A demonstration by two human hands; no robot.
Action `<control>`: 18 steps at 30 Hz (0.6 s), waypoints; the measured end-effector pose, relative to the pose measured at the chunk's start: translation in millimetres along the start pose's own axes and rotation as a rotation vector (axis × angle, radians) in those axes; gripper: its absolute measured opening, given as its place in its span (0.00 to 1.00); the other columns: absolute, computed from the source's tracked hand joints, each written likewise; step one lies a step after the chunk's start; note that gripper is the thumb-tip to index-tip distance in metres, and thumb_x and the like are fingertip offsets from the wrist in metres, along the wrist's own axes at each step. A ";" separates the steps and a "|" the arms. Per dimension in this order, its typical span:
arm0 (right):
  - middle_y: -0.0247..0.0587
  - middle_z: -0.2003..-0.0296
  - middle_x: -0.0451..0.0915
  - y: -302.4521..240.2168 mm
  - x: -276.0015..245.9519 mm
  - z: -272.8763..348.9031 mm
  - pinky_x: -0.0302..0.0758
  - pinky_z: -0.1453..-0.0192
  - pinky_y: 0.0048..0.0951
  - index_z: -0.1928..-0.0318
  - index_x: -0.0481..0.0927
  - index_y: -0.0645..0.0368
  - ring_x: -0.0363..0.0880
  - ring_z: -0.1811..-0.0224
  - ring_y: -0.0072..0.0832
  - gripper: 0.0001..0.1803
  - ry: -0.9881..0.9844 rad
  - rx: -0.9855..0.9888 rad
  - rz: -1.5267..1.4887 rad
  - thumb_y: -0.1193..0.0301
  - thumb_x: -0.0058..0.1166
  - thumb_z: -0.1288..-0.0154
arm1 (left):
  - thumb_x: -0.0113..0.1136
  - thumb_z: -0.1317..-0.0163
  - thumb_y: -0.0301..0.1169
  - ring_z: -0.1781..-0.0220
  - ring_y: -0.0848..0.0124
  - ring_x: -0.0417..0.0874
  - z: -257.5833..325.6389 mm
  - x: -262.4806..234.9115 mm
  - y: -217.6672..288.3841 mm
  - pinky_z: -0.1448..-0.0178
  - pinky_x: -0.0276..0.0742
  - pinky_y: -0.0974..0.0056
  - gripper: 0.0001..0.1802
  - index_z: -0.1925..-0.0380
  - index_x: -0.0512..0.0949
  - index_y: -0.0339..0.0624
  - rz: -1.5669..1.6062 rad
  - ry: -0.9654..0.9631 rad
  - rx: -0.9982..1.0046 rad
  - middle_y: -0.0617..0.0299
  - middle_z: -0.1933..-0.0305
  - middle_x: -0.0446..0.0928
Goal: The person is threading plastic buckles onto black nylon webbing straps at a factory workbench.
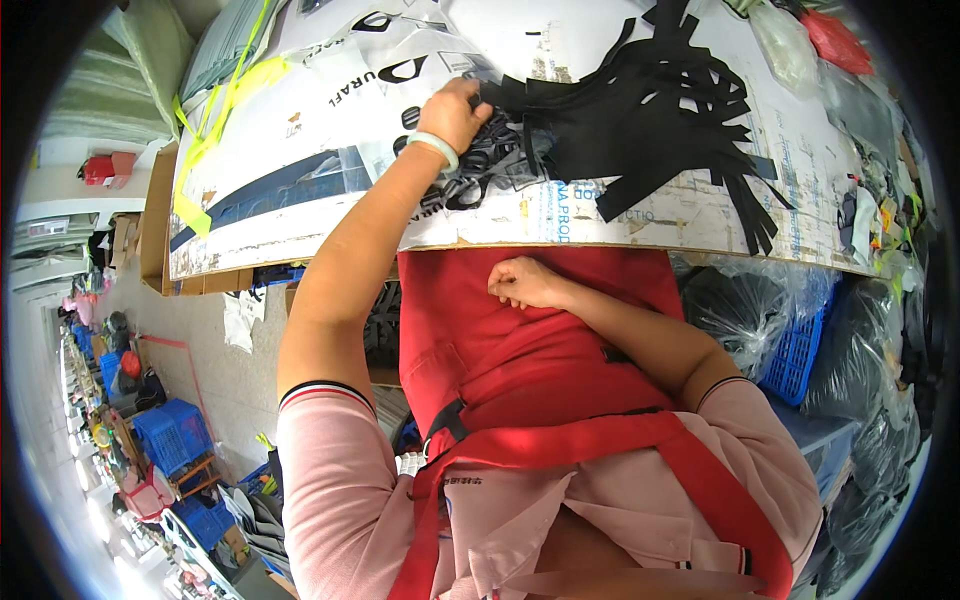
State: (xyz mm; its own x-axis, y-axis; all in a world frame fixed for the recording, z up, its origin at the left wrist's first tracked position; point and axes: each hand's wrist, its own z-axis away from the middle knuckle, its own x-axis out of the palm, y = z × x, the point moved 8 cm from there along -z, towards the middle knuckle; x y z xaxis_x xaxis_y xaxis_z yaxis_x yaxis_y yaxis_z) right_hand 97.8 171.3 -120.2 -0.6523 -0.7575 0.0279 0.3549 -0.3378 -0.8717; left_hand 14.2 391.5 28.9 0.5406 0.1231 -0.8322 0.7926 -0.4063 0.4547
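My left hand reaches out over the cardboard-covered table and grips the left end of a pile of black fabric strips. A pale green bangle sits on that wrist. My right hand rests loosely curled against my red apron, just below the table's near edge, holding nothing. Clear plastic bags with black print lie under and beside the left hand.
Yellow-green strips hang at the table's left end. Black and clear plastic bags and a blue crate stand to my right. More blue crates sit on the floor far left. A red bag lies at the back right.
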 end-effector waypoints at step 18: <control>0.36 0.73 0.75 -114.6 -36.0 80.0 0.74 0.78 0.18 0.55 0.72 0.61 0.74 0.79 0.17 0.11 0.293 -0.358 -0.552 0.66 0.50 0.29 | 0.67 0.42 0.34 0.87 0.81 0.67 143.5 -58.9 56.7 0.85 0.56 0.75 0.10 0.70 0.79 0.39 1.021 0.105 -0.710 0.67 0.79 0.75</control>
State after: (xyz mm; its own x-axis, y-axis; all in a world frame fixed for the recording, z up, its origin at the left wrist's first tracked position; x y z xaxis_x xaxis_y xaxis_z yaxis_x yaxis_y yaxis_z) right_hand 134.2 192.6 17.8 -0.8439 -0.3309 0.4224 -0.2874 -0.3860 -0.8766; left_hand -13.1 231.3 58.2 0.9921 0.1242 0.0161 -0.0428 0.2152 0.9756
